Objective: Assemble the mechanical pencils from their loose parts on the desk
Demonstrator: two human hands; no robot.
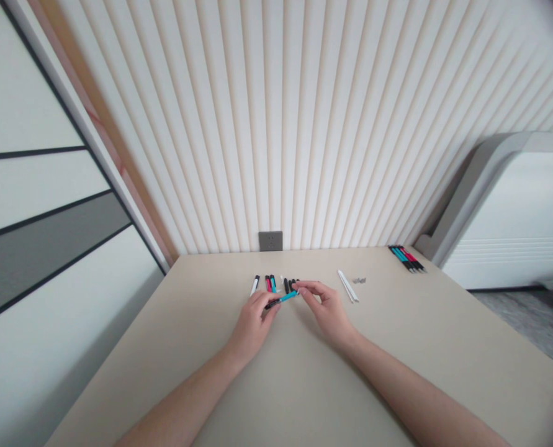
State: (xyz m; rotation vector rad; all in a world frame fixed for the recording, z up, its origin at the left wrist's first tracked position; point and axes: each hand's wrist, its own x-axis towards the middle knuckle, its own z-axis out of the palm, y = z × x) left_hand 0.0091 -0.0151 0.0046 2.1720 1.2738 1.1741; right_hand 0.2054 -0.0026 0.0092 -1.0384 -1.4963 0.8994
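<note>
Between my hands a blue pen with a black section is held at a slant over the table. My left hand is closed on its black end. The fingers of my right hand pinch the blue end. Just beyond lie a white pen barrel with a black top, red and blue barrels and several short black parts, some of them partly covered by my fingers. Right of my right hand are thin white sticks and a little cluster of small metallic pieces.
Several blue and red pens lie side by side at the table's back right. A ribbed wall with a dark socket borders the back edge of the beige table. A pale headboard stands to the right.
</note>
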